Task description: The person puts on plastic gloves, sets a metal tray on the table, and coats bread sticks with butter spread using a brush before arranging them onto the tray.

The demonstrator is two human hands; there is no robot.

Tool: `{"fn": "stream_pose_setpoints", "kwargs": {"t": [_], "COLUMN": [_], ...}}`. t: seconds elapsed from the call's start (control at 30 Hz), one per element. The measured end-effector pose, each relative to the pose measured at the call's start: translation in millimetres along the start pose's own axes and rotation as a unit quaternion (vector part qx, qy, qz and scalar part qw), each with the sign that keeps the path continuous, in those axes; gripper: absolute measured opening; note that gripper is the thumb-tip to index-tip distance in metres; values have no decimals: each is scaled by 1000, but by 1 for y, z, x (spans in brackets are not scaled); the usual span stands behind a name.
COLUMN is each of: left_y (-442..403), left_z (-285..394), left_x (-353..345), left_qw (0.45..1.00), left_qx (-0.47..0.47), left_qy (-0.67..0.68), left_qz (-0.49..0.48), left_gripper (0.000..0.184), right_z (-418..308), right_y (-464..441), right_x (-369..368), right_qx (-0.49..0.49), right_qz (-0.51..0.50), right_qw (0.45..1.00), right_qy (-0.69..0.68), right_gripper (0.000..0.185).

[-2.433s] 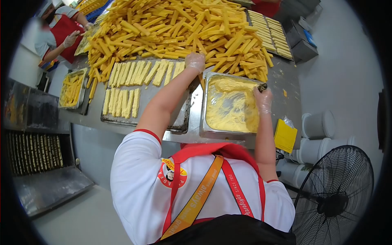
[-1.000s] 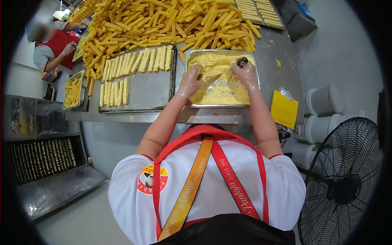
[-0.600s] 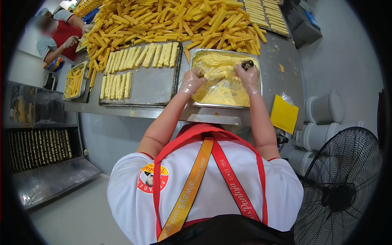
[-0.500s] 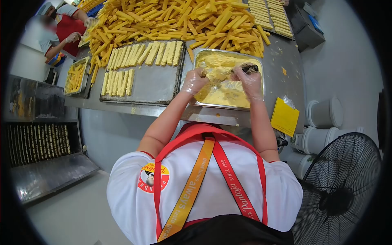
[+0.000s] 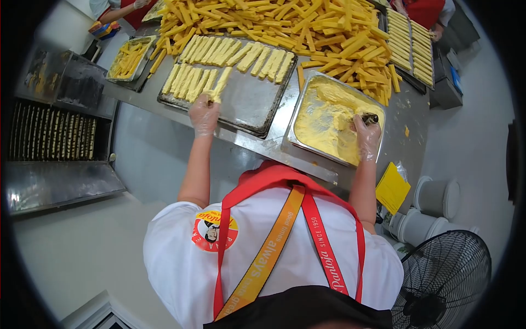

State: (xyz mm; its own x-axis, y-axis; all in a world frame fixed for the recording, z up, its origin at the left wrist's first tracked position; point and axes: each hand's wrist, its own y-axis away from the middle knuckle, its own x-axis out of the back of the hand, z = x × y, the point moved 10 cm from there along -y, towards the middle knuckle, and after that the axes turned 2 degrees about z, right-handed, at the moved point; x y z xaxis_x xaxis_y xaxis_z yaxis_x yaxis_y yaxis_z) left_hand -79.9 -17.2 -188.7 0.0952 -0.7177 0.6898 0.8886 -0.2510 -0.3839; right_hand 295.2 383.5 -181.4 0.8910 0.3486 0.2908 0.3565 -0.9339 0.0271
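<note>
My left hand (image 5: 204, 114), in a clear glove, pinches the near end of a cream-coated stick (image 5: 222, 83) at the front row on the dark baking tray (image 5: 246, 104). Two rows of coated sticks (image 5: 235, 54) lie on that tray. My right hand (image 5: 367, 134), also gloved, is closed round a tool with a dark handle (image 5: 370, 118) over the metal pan (image 5: 290, 134) of pale yellow cream (image 5: 323, 118). The tool's far end is hidden or smeared with cream. Behind both trays rises a big heap of plain yellow sticks (image 5: 263, 22).
A small tray of yellow sticks (image 5: 125, 61) stands at the left. Filled trays (image 5: 411, 46) lie at the back right. One co-worker's arm (image 5: 118, 12) shows at the upper left, another person (image 5: 424, 12) at the upper right. Yellow paper (image 5: 393, 188) hangs by the right edge; a fan (image 5: 438, 279) stands below.
My left hand has moved left from the cream pan to the baking tray, with a coated stick. My right hand stays at the pan with the tool. The view has shifted and tilted.
</note>
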Motion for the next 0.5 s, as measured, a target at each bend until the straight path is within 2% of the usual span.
{"fn": "stream_pose_setpoints", "kwargs": {"t": [0.03,0.17,0.27,0.33,0.37,0.47,0.5], "left_y": [-3,-6,-9,-3,-2,-9,-13], "left_z": [-8,-27,-42,-42,-56,6,28], "left_x": [6,-5,-23,-18,-26,5,6], "left_qw": [998,996,992,995,989,981,976], "left_qx": [-8,11,19,9,-25,-96,-139], "left_qy": [-53,-83,-114,-89,-145,-167,-166], "left_qz": [25,-20,-53,-49,-23,16,23], "left_gripper": [17,16,18,25,39,45,46], "right_z": [-1,-1,-11,-33,-27,-10,3], "right_y": [-2,-5,5,33,40,13,-12], "right_x": [-3,-12,-32,-59,-69,-48,-24], "right_qx": [3,-8,90,101,68,-27,-41], "right_qz": [1,4,-24,-121,-177,-172,-91], "right_qw": [1000,999,992,986,981,983,993], "right_qy": [7,34,81,57,51,58,64], "right_gripper": [24,23,20,19,20,22,23]}}
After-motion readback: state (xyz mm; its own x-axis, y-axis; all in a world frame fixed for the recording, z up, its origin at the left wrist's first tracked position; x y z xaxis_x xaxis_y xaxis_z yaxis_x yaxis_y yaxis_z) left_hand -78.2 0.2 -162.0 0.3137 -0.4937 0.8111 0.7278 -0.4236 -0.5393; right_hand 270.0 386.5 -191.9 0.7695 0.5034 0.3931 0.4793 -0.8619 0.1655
